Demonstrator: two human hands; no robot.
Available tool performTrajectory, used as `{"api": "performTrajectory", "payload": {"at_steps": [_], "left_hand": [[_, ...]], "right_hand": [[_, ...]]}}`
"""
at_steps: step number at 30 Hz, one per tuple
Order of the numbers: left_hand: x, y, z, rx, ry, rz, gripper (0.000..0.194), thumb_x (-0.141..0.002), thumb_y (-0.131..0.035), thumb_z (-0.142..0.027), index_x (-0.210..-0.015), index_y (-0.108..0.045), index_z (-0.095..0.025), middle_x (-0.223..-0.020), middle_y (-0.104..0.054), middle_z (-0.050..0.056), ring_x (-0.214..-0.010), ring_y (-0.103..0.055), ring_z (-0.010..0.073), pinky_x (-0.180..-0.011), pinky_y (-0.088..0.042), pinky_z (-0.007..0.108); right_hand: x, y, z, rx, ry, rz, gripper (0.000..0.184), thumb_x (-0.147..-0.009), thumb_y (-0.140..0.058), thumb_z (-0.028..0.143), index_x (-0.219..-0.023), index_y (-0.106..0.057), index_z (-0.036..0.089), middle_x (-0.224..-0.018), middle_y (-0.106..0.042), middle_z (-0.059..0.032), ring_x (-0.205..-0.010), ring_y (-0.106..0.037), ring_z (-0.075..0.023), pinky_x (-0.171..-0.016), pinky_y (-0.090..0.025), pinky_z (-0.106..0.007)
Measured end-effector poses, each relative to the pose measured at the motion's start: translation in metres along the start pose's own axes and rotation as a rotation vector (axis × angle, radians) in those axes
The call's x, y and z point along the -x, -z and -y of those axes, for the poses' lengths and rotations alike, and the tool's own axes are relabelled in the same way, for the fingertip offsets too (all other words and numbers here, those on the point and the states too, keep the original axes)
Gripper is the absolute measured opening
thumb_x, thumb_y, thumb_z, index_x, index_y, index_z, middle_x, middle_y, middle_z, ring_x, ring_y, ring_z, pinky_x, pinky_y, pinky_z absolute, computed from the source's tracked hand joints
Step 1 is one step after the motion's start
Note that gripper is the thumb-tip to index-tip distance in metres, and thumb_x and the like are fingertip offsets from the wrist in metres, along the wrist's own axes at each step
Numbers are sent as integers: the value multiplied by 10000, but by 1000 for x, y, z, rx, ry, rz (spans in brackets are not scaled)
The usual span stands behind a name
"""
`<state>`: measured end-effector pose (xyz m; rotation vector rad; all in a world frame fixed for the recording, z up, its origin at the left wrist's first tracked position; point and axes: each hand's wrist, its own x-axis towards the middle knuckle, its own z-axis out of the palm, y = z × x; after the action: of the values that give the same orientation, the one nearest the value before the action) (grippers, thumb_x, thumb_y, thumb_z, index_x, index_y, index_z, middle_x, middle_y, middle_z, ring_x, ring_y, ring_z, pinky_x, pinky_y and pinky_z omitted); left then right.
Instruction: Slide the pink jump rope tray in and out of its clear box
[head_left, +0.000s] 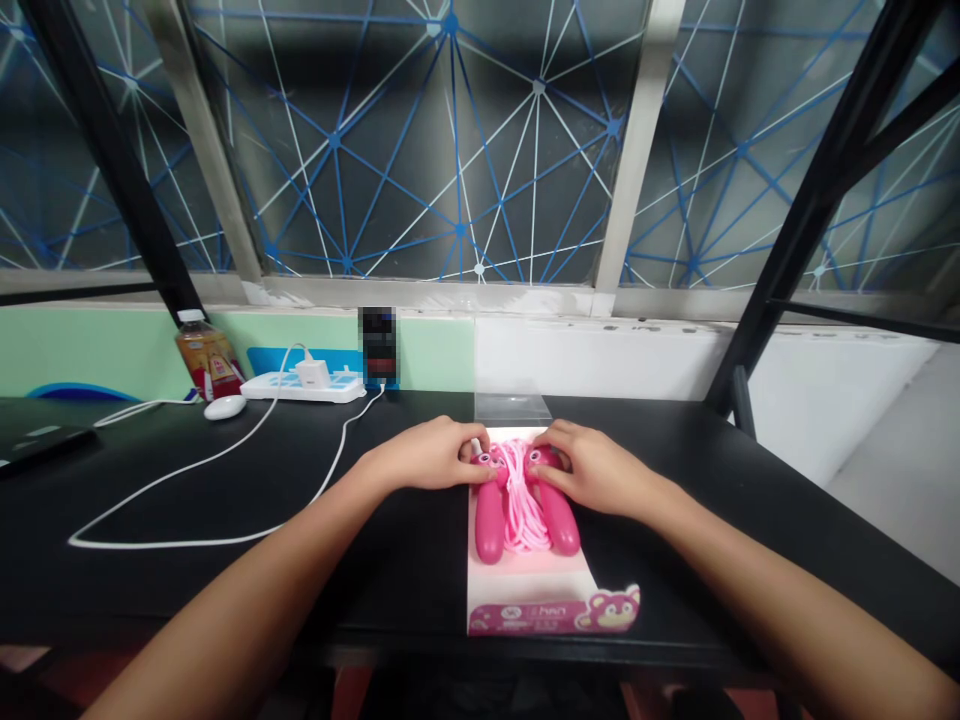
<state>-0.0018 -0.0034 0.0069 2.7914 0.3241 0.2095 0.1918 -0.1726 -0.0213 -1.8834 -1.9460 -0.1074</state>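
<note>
On the black surface (405, 580), the left hand (442, 455) and right hand (581, 462) grip the tops of two dark-pink, rounded plastic handles (525, 510), a bundled pale-pink cord (517, 505) between them, on an open pink-and-white card box (540, 585). At ten o'clock from it sits a white rectangular power strip (322, 390).

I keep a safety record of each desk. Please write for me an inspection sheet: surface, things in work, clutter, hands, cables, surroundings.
Surface: black tabletop; spills: nothing seen.
Things in work: pink rope bundled between left handle and right handle, on a pink-and-white package.
Clutter: bottle, white rounded object, power strip, dark flat object.
Hands: left hand and right hand, fingers on the handles' upper ends.
Cables: white cable loops near the left forearm.
Surroundings: patterned windows, black frame bars.
</note>
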Motion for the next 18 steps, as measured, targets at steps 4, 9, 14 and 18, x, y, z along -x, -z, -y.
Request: {"api": "performTrajectory", "payload": {"at_steps": [4,9,14,18], "left_hand": [[0,0,-2,-22,3,-18,336,-780,-637,-526,-935,-660,-229,-726,-688,-3,-615,-611,150,-524,-349,225],[0,-2,-3,-93,8,-62,341,-777,-638,-523,-942,-658,-226,-718,-683,6,-629,-619,167,-536,-354,238],[-2,-6,-1,-153,-5,-92,360,-814,-605,-552,-974,-652,-234,-747,-694,8,-683,-633,189,-555,-362,254],[-5,-8,2,-167,-38,-163,347,-856,-563,-533,-1018,-652,-239,-850,-696,18,-771,-642,198,-621,-410,271]], "right_hand": [[-1,3,8,159,-11,40,310,-920,-519,413,-1109,-620,189,-1031,-601,-91,-805,-609,-192,-699,-472,-312],[5,7,36,337,146,18,374,-945,-449,455,-1156,-621,199,-1096,-595,-132,-946,-597,-261,-632,-478,-307],[13,-4,58,347,400,144,503,-940,-449,511,-1377,-474,264,-1189,-614,-152,-949,-611,-285,-713,-494,-372],[14,-12,58,415,382,176,460,-931,-506,392,-1376,-467,281,-1149,-638,-148,-908,-626,-287,-707,-495,-378]]}}
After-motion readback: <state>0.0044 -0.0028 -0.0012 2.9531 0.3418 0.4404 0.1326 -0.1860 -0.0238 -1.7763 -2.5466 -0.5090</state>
